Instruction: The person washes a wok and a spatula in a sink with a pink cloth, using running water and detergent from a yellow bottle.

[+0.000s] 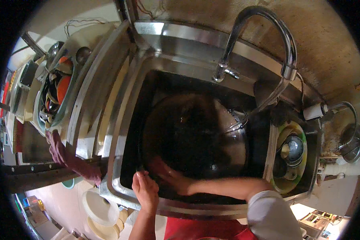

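Note:
A large dark round pan, apparently a wok, fills the stainless-steel sink basin. My left hand is closed at its near left edge, seemingly around the rim or a handle; the grip is partly hidden. Inside the pan's near left side lies my right hand, blurred, with the forearm reaching across from the right. A reddish patch shows by its fingers, and whether it holds something is unclear. Water runs from the curved chrome faucet into the pan's right side.
Right of the divider, a greenish basin holds bowls in a second sink compartment. On the left stands a pale blue tub of utensils, with a purple cloth hanging below. White round lids or basins sit lower down. A wire strainer hangs at right.

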Motion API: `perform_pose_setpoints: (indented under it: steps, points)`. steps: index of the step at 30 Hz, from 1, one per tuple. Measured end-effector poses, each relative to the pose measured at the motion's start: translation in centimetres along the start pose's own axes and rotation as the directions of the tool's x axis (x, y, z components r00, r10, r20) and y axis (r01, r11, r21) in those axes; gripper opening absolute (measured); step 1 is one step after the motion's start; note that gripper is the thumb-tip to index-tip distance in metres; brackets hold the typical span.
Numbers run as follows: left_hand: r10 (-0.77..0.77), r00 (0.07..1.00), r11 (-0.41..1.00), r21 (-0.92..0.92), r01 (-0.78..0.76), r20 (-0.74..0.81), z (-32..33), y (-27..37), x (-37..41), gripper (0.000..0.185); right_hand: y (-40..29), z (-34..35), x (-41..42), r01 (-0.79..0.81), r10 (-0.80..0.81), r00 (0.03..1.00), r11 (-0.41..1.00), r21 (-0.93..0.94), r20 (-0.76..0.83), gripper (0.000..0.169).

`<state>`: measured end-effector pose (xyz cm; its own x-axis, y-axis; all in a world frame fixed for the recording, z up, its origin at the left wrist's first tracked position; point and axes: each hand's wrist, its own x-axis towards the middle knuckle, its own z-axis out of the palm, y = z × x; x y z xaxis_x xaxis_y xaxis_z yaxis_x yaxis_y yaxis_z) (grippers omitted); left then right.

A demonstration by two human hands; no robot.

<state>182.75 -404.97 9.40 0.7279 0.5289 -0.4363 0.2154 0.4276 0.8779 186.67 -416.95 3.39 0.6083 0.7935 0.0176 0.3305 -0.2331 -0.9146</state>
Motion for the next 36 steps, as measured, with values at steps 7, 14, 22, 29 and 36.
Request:
perform_pose_setpoints:
  steps: [7, 14, 22, 29, 36]
  points:
    - [-0.077, 0.997, 0.995, 0.059, 0.075, 0.021, 0.5, 0.7, -0.6, 0.022, 16.2, -11.9, 10.3, -0.199, -0.087, 0.829, 0.877, -0.436, -0.553, 0.053]
    - [-0.075, 0.994, 0.997, 0.004, 0.075, 0.078, 0.5, 1.4, -0.8, 0.023, 14.2, -16.6, -7.0, -0.424, 0.08, 0.905, 0.137, -0.895, -0.417, 0.055]
    - [-0.021, 0.998, 1.0, -0.011, 0.022, 0.065, 1.6, 1.1, -0.7, 0.023, 7.9, 1.2, -7.8, -0.381, 0.538, 0.807, 0.79, 0.481, -0.245, 0.044]
    - [-0.01, 0.996, 0.994, -0.114, 0.0, -0.085, 1.6, 2.2, -1.0, 0.022, -3.2, 2.0, -1.0, -0.088, 0.087, 0.978, 0.996, 0.005, -0.19, 0.041]
    - [-0.046, 0.999, 0.997, -0.065, 0.047, 0.023, 0.9, 3.2, -1.3, 0.024, 1.1, -10.0, -14.2, -0.452, 0.657, 0.669, 0.731, -0.511, 0.348, 0.04]
